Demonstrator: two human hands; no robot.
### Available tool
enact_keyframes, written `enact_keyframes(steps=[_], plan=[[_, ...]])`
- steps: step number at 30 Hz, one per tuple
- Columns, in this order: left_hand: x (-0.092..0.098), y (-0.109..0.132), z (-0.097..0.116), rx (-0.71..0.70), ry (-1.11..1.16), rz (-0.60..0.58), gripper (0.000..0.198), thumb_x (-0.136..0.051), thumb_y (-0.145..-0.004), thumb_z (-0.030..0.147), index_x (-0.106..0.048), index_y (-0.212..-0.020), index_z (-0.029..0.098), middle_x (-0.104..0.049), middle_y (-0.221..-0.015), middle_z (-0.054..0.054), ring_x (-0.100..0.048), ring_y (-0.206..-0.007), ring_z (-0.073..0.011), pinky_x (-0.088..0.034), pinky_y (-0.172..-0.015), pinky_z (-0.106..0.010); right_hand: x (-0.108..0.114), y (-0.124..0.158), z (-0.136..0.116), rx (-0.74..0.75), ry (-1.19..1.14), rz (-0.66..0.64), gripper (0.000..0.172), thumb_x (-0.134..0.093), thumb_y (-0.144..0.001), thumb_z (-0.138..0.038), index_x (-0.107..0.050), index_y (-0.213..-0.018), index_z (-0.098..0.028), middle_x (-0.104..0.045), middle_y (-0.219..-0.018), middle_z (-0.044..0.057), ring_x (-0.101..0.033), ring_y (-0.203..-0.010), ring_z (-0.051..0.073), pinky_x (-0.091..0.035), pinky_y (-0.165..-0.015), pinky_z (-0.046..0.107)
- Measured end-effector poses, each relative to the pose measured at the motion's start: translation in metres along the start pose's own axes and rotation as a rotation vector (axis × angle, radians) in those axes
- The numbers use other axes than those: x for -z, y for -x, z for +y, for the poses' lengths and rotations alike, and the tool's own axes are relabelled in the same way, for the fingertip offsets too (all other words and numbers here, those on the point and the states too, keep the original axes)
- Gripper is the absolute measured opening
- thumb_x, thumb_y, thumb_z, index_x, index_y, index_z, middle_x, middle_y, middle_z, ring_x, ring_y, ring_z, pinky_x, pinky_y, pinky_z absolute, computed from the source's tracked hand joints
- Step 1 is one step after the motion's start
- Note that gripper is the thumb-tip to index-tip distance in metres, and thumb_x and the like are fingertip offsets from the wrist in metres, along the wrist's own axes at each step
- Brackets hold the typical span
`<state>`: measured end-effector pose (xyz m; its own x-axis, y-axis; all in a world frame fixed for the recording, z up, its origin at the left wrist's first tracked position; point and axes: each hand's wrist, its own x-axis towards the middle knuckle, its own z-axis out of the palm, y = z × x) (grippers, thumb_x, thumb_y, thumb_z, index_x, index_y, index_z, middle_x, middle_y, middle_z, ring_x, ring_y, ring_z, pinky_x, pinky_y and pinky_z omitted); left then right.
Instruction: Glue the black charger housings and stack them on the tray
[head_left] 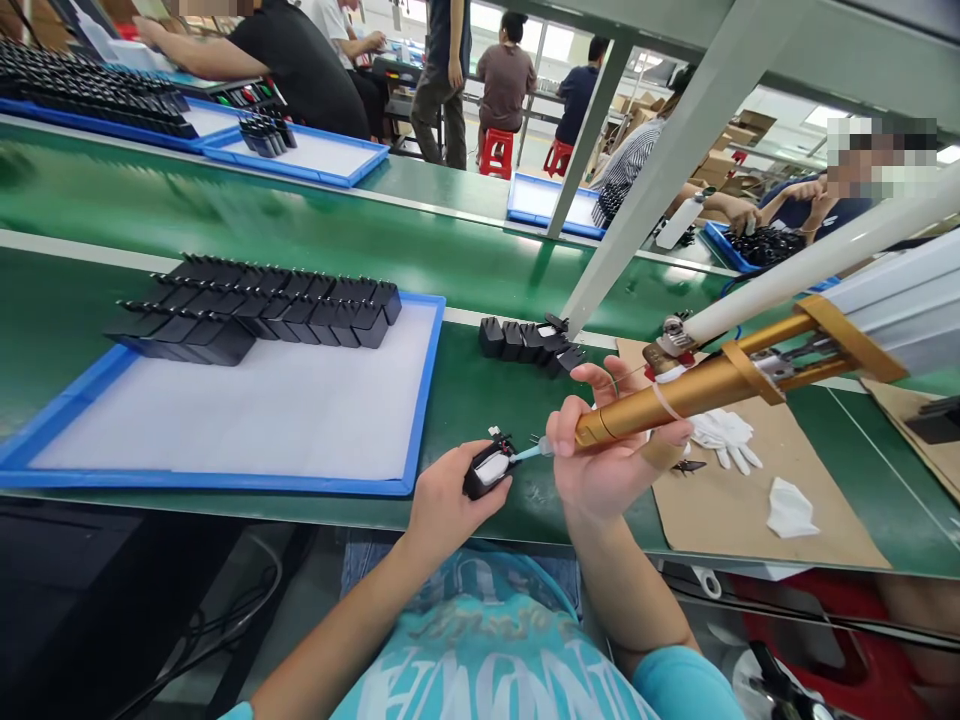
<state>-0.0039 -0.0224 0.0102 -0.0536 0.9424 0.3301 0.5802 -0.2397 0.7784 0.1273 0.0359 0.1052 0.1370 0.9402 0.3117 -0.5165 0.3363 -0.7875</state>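
My left hand [448,497] is closed around a small black plastic casing [492,470] with a white part inside and a small white connector sticking up. My right hand [600,465] grips a long gold glue dispenser [637,412], which slants down from the upper right. The dispenser's thin light-blue nozzle [531,452] points into the casing's open side; whether the tip touches it I cannot tell. Just beyond my hands, a short row of similar black casings [525,341] stands on the green bench [457,400].
At left, a blue-rimmed tray [426,400] carries rows of black casings [300,305]. Brown cardboard [720,510] at right bears white gloves [725,437] and a white cloth [792,508]. A slanted metal post [660,170] and a white tube [795,258] cross the upper right. Co-workers sit beyond.
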Motion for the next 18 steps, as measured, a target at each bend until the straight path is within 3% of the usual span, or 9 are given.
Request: enact_keyframes(steps=[6,10,14,18], plan=[[-0.008,-0.001,-0.001,0.047,0.011,-0.031,0.032,-0.067,-0.078,0.030,-0.058,-0.109,0.022,-0.072,-0.097,-0.003,-0.068,-0.078,-0.0168,-0.053,-0.065,-0.026,-0.009,0.005,0.000,-0.007,0.024,0.005,0.055,-0.032,-0.082,-0.072,-0.057,-0.106,-0.029,-0.059,-0.097,0.002,-0.044,-0.036,0.005,-0.033,-0.033,0.025],[-0.010,-0.003,0.005,-0.047,0.054,0.015,0.035,-0.068,-0.078,0.030,-0.058,-0.110,0.020,-0.072,-0.099,-0.005,-0.069,-0.083,-0.0178,-0.054,-0.070,-0.027,-0.016,0.008,0.001,-0.016,0.033,-0.002,0.056,-0.030,-0.082,-0.073,-0.053,-0.106,-0.029,-0.058,-0.099,0.002,-0.043,-0.036,0.005,-0.033,-0.033,0.025],[-0.012,-0.006,0.008,-0.158,0.089,0.080,0.039,-0.067,-0.079,0.027,-0.057,-0.115,0.019,-0.072,-0.102,-0.007,-0.069,-0.087,-0.0183,-0.054,-0.074,-0.028,-0.019,0.010,0.001,-0.011,0.000,-0.024,0.047,-0.033,-0.083,-0.070,-0.051,-0.091,-0.027,-0.056,-0.095,0.000,-0.043,-0.035,0.004,-0.032,-0.034,0.024],[-0.013,-0.007,0.008,-0.165,0.101,0.083,0.040,-0.066,-0.079,0.027,-0.057,-0.117,0.020,-0.072,-0.102,-0.007,-0.069,-0.087,-0.0182,-0.054,-0.074,-0.028,-0.018,0.011,0.000,-0.008,-0.041,-0.037,0.045,-0.035,-0.083,-0.070,-0.050,-0.089,-0.028,-0.055,-0.094,-0.001,-0.043,-0.035,0.004,-0.032,-0.035,0.024]])
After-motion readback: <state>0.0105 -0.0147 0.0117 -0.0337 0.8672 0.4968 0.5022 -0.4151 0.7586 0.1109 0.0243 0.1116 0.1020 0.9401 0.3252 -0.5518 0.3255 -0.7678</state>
